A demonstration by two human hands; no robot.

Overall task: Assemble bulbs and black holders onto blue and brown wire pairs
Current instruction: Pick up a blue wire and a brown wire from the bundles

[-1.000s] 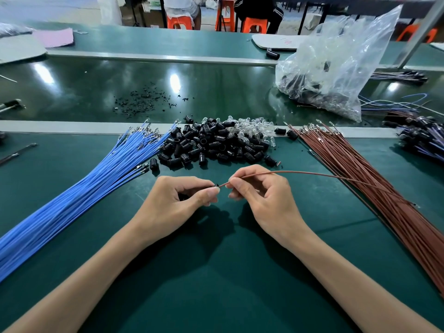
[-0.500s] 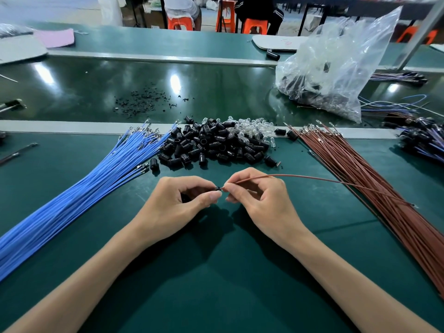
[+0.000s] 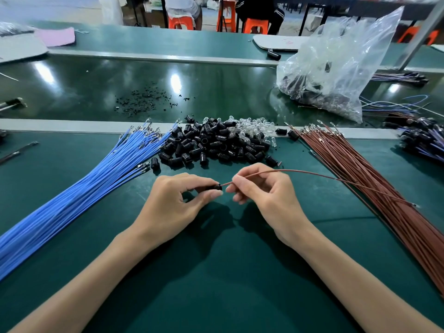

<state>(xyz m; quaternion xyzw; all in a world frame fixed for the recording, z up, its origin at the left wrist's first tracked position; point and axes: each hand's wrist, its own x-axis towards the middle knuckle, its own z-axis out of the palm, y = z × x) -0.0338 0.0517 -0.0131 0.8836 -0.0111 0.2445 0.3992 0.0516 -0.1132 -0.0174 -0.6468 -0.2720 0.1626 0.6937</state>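
Observation:
My left hand (image 3: 177,205) pinches a small black holder (image 3: 212,187) between thumb and fingers above the green mat. My right hand (image 3: 266,195) pinches a single brown wire (image 3: 312,174) near its tip, and that tip enters the holder's right end. The wire trails right into the brown wire bundle (image 3: 374,179). A fan of blue wires (image 3: 91,186) lies to the left. Behind my hands sits a heap of black holders (image 3: 211,145) with clear bulbs (image 3: 249,131) at its back right.
A clear plastic bag (image 3: 336,68) of parts stands at the back right. Finished wired holders (image 3: 425,143) pile at the right edge. Black scraps (image 3: 144,102) lie scattered on the far belt. Metal tools (image 3: 14,152) rest at the left. People sit on orange stools (image 3: 182,21) beyond.
The brown wire's tip has gone into the black holder in my left hand. My right hand has slid back along the wire a little, so the hands stand slightly apart.

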